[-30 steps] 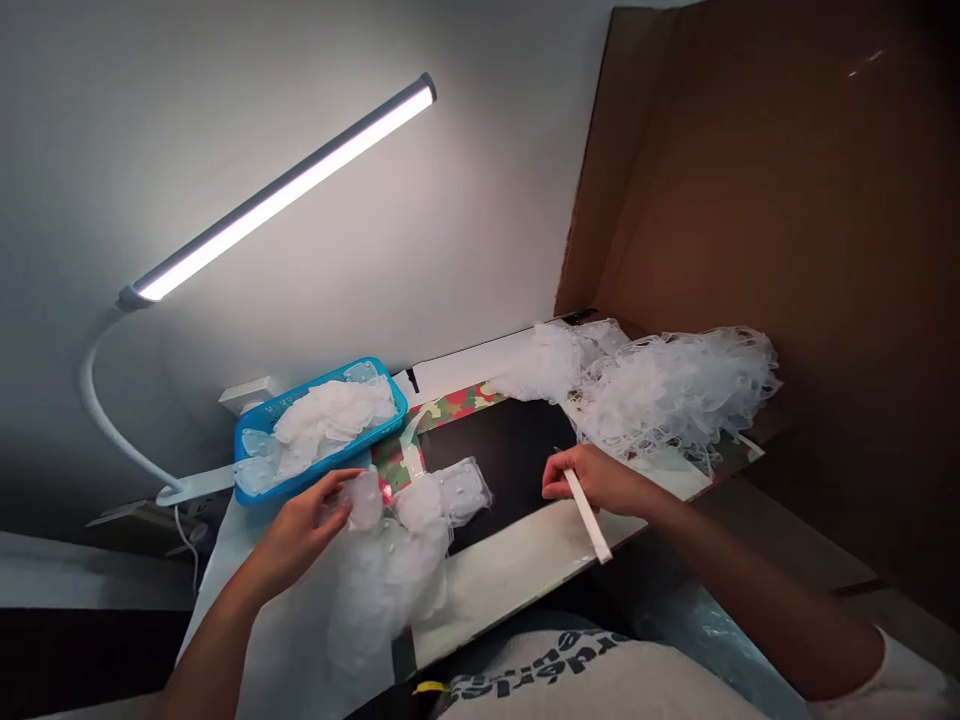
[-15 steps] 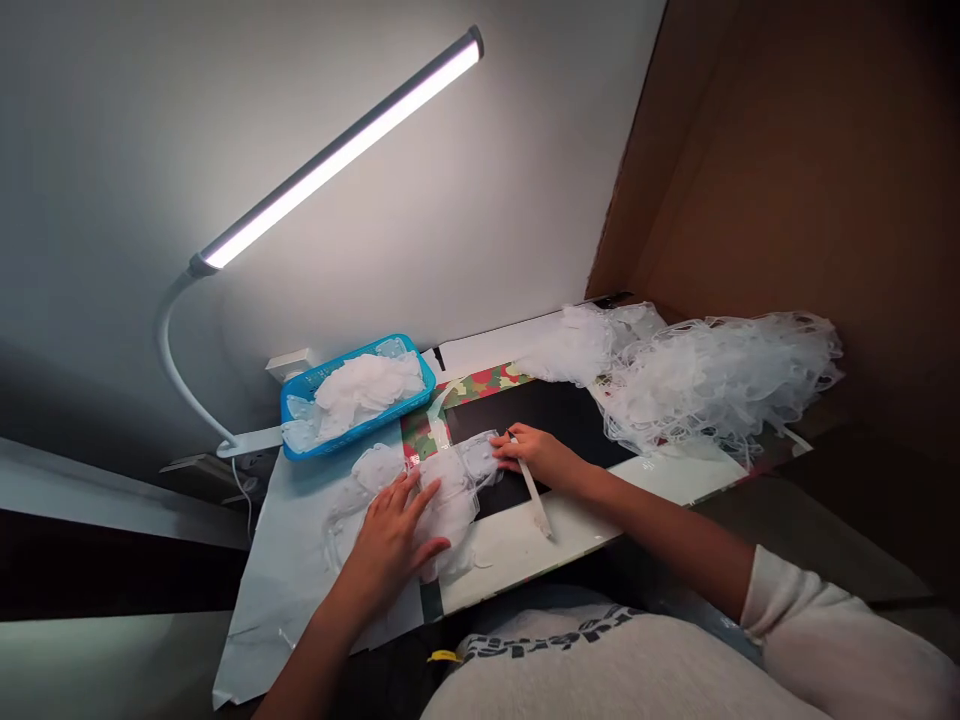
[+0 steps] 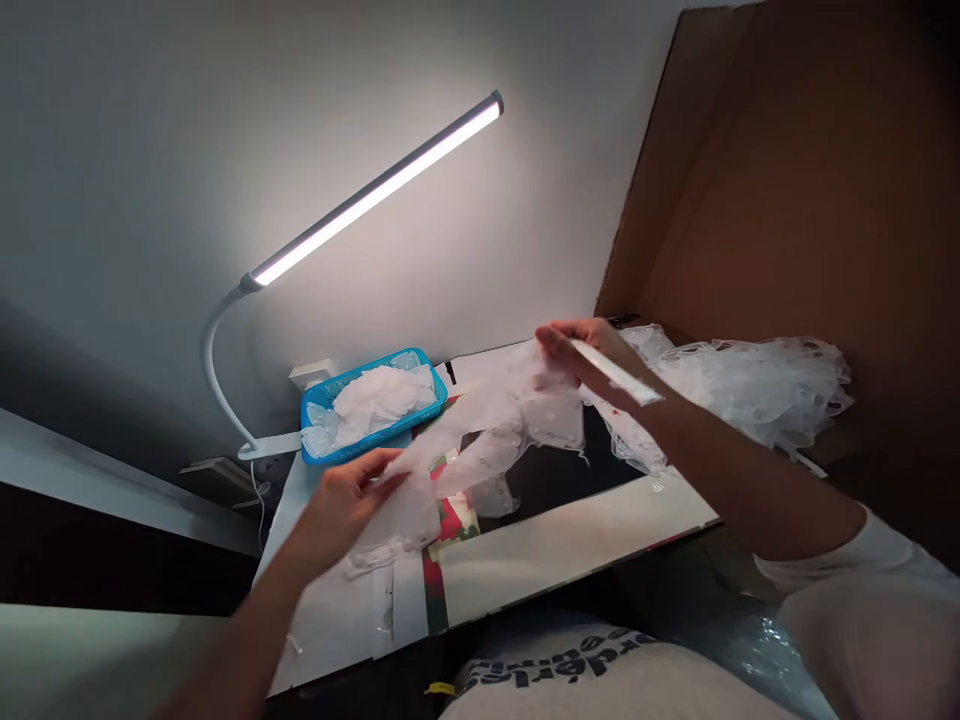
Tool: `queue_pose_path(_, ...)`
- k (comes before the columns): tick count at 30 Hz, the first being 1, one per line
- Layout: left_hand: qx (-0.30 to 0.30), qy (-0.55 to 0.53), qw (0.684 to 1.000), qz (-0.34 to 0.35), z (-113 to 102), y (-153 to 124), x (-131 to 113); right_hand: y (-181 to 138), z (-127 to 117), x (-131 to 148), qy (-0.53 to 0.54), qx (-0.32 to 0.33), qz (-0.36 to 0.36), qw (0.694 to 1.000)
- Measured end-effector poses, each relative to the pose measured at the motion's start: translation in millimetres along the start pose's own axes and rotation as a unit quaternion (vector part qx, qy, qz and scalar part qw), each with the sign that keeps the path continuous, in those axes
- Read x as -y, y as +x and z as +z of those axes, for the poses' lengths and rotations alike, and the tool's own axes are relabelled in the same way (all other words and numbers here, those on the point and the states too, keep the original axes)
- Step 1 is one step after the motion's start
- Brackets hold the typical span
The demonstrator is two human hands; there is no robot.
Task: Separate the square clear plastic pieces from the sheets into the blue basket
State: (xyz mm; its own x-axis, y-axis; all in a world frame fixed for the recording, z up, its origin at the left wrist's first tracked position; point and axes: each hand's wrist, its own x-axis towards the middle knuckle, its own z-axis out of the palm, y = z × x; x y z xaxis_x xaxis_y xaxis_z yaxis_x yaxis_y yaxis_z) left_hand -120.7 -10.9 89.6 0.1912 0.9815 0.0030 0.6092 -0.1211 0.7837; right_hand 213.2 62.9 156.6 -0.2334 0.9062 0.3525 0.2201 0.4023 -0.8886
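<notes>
A strip of sheer white fabric (image 3: 480, 450), with petal-like pieces along it, stretches raised between my two hands over the table. My left hand (image 3: 343, 505) is closed, pinching the strip's left part between thumb and fingers. Farther up and to the right, my right hand (image 3: 577, 350) is closed on the other end. A slim white pen-like tool (image 3: 619, 375) is also in my right hand and points back along the forearm; its tip is hidden. Below the strip lies a black panel (image 3: 562, 480) on the table (image 3: 555, 525).
A blue plastic basket (image 3: 375, 432) of white fabric pieces stands at the back left. At the right lies a large heap of white ruffled fabric (image 3: 765, 390) beside a cardboard wall (image 3: 772, 200). A lit lamp (image 3: 382, 190) clamps on at the left.
Both hands have lifted the white fabric off the table and spread it. My right hand moved up and right, my left slightly left. The camera view has shifted a little.
</notes>
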Motion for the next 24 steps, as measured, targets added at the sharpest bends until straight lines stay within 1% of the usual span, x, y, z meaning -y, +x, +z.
queue_pose_path(1, 0.01, 0.013, 1.0, -0.009, -14.9, 7.2, -5.7, 3.7, -11.1, 5.1, -0.007, -0.014, -0.007, 1.0)
queue_pose_path(2, 0.006, 0.025, 1.0, -0.008, -28.0, 15.8, -11.7, 8.3, -22.4, 7.3, -0.021, -0.022, -0.016, 0.999)
queue_pose_path(3, -0.003, 0.038, 0.999, 0.005, -38.5, 26.0, -18.3, 14.1, -33.6, 6.6, -0.039, -0.024, -0.021, 0.999)
queue_pose_path(5, -0.019, 0.076, 0.996, 0.045, -51.1, 50.5, -34.3, 29.5, -55.0, -1.8, -0.072, -0.018, -0.022, 0.997)
queue_pose_path(7, -0.022, 0.116, 0.989, 0.086, -54.7, 77.9, -54.7, 47.9, -74.1, -13.9, -0.085, -0.018, -0.016, 0.996)
queue_pose_path(8, -0.024, 0.126, 0.986, 0.103, -54.9, 91.1, -66.1, 56.8, -82.9, -18.8, -0.087, -0.032, -0.021, 0.995)
queue_pose_path(10, -0.048, 0.136, 0.981, 0.132, -55.7, 113.2, -89.3, 70.8, -99.0, -22.4, -0.091, -0.073, -0.052, 0.992)
queue_pose_path(12, -0.092, 0.145, 0.972, 0.159, -59.1, 126.1, -108.3, 75.7, -112.2, -18.7, -0.094, -0.112, -0.1, 0.984)
queue_pose_path(14, -0.134, 0.156, 0.961, 0.186, -62.2, 128.0, -116.1, 68.3, -120.2, -15.8, -0.084, -0.132, -0.142, 0.977)
queue_pose_path(15, -0.144, 0.167, 0.954, 0.205, -61.8, 124.9, -113.8, 59.6, -121.7, -18.3, -0.071, -0.125, -0.145, 0.979)
queue_pose_path(16, -0.139, 0.184, 0.946, 0.226, -59.1, 119.4, -106.6, 47.6, -121.1, -24.7, -0.053, -0.103, -0.131, 0.985)
queue_pose_path(17, -0.12, 0.207, 0.938, 0.249, -53.5, 111.6, -94.8, 32.7, -118.7, -35.6, -0.037, -0.067, -0.103, 0.992)
queue_pose_path(18, -0.081, 0.241, 0.928, 0.274, -44.9, 102.0, -78.8, 15.5, -114.5, -50.6, -0.026, -0.007, -0.055, 0.998)
queue_pose_path(19, -0.029, 0.271, 0.919, 0.286, -33.6, 91.0, -59.9, -3.5, -108.9, -68.8, -0.033, 0.054, -0.005, 0.998)
queue_pose_path(20, 0.026, 0.293, 0.91, 0.291, -20.2, 79.1, -39.4, -23.2, -102.3, -88.4, -0.058, 0.125, 0.033, 0.99)
queue_pose_path(21, 0.08, 0.319, 0.896, 0.299, -5.4, 66.9, -19.2, -42.7, -95.3, -107.8, -0.083, 0.174, 0.055, 0.98)
queue_pose_path(22, 0.121, 0.344, 0.882, 0.297, 10.1, 55.4, -1.0, -61.1, -88.4, -125.2, -0.107, 0.22, 0.071, 0.967)
queue_pose_path(23, 0.139, 0.364, 0.874, 0.29, 25.5, 45.3, 13.9, -77.3, -81.8, -139.2, -0.116, 0.24, 0.082, 0.96)
queue_pose_path(24, 0.133, 0.376, 0.874, 0.279, 40.5, 37.4, 24.5, -90.6, -75.8, -149.0, -0.119, 0.222, 0.088, 0.964)
